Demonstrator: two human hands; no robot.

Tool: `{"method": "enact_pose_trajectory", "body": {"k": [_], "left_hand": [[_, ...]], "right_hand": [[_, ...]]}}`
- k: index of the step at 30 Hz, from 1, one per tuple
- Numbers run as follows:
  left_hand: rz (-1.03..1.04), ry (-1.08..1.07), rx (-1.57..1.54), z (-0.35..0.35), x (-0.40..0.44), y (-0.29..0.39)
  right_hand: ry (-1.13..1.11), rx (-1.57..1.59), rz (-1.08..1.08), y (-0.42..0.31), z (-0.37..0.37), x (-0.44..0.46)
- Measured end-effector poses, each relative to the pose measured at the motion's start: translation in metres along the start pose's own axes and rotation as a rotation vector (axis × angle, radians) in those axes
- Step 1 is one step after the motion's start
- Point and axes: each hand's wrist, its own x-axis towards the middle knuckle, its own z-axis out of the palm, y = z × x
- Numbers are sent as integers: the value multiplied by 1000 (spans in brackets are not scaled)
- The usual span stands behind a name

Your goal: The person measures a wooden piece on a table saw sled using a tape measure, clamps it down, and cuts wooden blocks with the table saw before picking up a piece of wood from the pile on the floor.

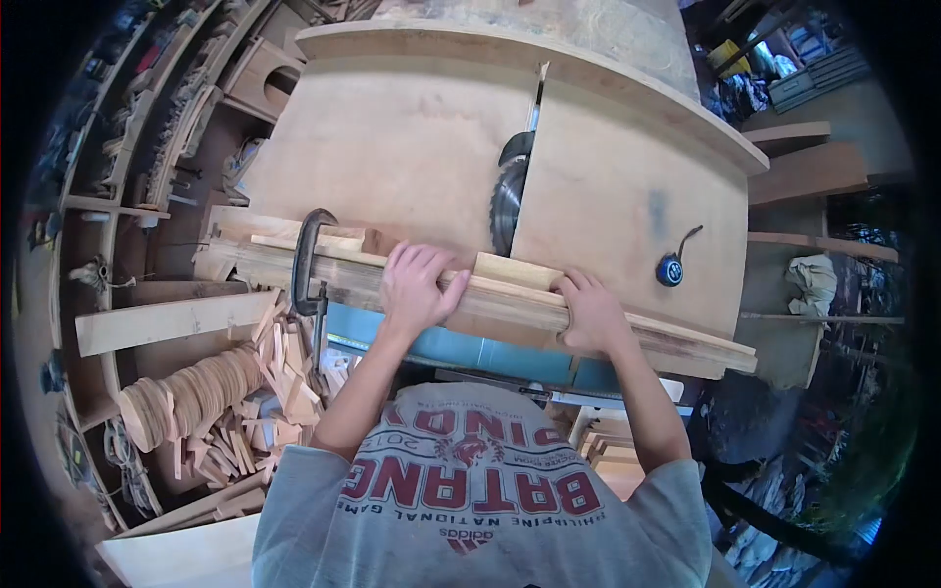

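My left hand [421,286] is closed over the long wooden fence [676,338] at the near edge of a plywood table saw sled [392,147]. Farther right, my right hand [593,312] wraps over the same fence, its fingers by the right end of a short wood block [520,270]. That block lies along the fence's far side, between my hands. Left of my left hand, a C-clamp [306,260] grips the fence and a small wood piece. Just beyond the block, a circular saw blade [507,201] rises through the sled's slot.
A blue tape measure [670,269] lies on the sled's right side. A curved rail [549,54] crosses the sled's far edge. Wood offcuts [284,372] and stacked round discs [186,397] lie at the left, near shelves [137,211]. Boards [809,171] stand at the right.
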Motion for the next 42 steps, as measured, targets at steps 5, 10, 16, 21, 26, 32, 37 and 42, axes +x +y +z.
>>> {"method": "enact_pose_trajectory", "body": {"k": [5, 10, 16, 21, 26, 32, 37, 42], "left_hand": [[-265, -273, 70, -10, -3, 21], [-328, -275, 161, -1, -12, 20], [-332, -300, 94, -19, -27, 34], [-226, 71, -482, -12, -49, 32], [186, -722, -1687, -142, -57, 210], [784, -804, -2328, -214, -75, 288], [732, -868, -2275, -230, -100, 285], [319, -785, -2319, -269, -101, 286]], "right_hand": [[94, -68, -47, 8, 16, 0], [41, -95, -34, 14, 22, 0], [104, -94, -72, 0, 34, -21], [86, -55, 2, -6, 36, -23], [43, -50, 69, -13, 30, -25], [73, -103, 44, -24, 22, -33], [6, -2, 126, -20, 25, -25], [30, 61, 84, -9, 34, -25]]}}
